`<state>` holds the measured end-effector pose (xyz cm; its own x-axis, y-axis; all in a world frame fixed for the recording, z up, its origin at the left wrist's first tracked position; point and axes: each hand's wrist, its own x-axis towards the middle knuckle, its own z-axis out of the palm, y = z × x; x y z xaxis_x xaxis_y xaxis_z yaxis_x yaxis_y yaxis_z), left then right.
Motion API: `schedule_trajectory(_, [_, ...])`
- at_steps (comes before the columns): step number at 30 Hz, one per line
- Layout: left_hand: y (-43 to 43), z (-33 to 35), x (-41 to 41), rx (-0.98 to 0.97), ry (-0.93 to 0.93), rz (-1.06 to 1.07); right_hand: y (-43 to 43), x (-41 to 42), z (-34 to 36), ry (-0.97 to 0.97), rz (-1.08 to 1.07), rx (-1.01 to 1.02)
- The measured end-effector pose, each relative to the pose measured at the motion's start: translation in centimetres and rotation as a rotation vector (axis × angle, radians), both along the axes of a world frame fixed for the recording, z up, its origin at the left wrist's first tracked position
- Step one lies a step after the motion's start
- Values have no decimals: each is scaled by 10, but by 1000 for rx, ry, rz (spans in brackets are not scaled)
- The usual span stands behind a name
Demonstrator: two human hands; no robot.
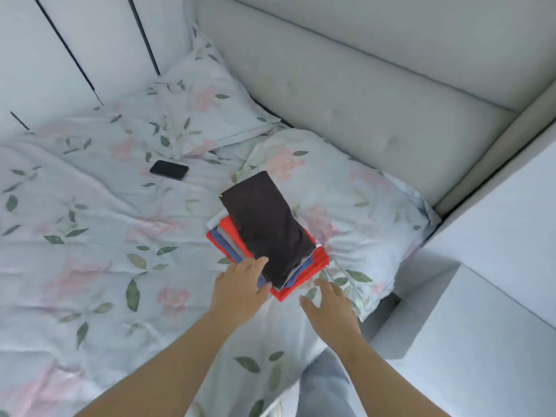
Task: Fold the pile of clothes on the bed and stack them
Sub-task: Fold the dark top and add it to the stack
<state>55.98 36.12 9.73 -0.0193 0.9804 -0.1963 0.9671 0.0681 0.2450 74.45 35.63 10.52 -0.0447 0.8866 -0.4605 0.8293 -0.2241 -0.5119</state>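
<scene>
A stack of folded clothes (316, 263) sits on the floral bed, with red, blue, grey and white layers showing at its edges. A dark brown folded garment (264, 224) lies on top, longer than the rest and overhanging at the far end. My left hand (240, 285) touches the stack's near left corner, thumb against the dark garment's edge, fingers apart. My right hand (329, 308) hovers just in front of the stack's near right corner, fingers spread, holding nothing.
A black phone (169, 169) lies on the floral duvet (90, 236) to the far left of the stack. Two floral pillows (361, 191) lie by the padded headboard (376, 85). A white bedside unit (481, 326) stands at right.
</scene>
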Motion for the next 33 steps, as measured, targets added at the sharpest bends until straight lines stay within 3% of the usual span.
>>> schedule_trajectory(4, [69, -13, 2, -42, -20, 164, 78, -4, -24, 167, -46, -126])
schedule_trajectory(7, [111, -23, -2, -77, -20, 235, 122, -12, -40, 185, -95, -240])
schedule_trajectory(12, [177, -47, -16, -103, 107, 234, 159, -39, -74, 295, -396, -466])
schedule_trajectory(18, [249, -79, -48, 7, 154, 94, 178, -56, -125, 338, -592, -490])
schedule_trajectory(22, [282, -103, -75, -225, 55, 85, 185, -49, -144, 356, -621, -463])
schedule_trajectory(24, [284, -117, -85, -346, 1, 137, 189, -46, -146, 277, -575, -447])
schedule_trajectory(26, [277, -130, -87, -349, -6, 186, 197, -44, -146, 137, -496, -424])
schedule_trajectory(30, [262, -138, -77, -151, 52, 275, 217, -48, -137, -142, -195, -125])
schedule_trajectory(33, [244, -140, -64, 1, -84, 575, 234, -65, -138, -152, 87, 94])
